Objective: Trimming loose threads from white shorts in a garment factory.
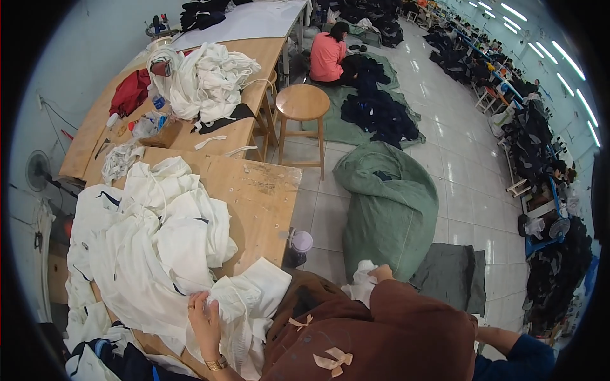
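A large heap of white garments (pixel 159 247) covers the left part of the wooden table (pixel 264 200). My left hand (pixel 204 322), with a gold-coloured watch at its wrist, has its bent fingers on a gathered white garment (pixel 244 305) at the near table edge, close to my body. My right hand (pixel 382 274) is out to the right, just past my brown top. Its fingers are closed on a piece of white cloth (pixel 362 283), which hangs beside the large green sack (pixel 391 216). Part of that cloth is hidden behind my body.
A round wooden stool (pixel 302 103) stands beyond the table. A lidded cup (pixel 300 244) is by the table's right edge. Another white pile (pixel 213 79) lies farther back. A person in a pink top (pixel 329 57) sits on the floor by dark garments (pixel 381 114). Dark cloth heaps line the right.
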`<state>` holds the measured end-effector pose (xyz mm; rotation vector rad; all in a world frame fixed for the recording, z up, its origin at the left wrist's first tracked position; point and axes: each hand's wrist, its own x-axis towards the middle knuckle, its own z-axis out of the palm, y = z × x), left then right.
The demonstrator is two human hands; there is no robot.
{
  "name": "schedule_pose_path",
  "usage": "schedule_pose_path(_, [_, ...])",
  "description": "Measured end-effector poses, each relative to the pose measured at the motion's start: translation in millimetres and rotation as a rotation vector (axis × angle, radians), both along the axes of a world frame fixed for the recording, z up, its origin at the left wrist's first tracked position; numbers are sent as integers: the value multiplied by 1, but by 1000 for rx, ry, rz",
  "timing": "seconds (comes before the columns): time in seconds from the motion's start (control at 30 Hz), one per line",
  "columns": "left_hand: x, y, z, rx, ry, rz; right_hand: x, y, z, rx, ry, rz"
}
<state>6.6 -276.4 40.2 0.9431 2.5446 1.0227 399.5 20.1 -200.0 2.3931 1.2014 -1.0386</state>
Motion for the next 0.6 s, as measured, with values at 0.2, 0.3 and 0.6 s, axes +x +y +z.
schedule_pose_path(0.2, [1,7,4,-3,20,-8,-38,56,33,344,-3,-35])
schedule_pose_path(0.3, [1,2,-4,35,9,15,-72,92,55,577,79,-63])
schedule_pose_path(0.6, [7,-4,-10,75,13,54,-131,143,106,936,314,-28])
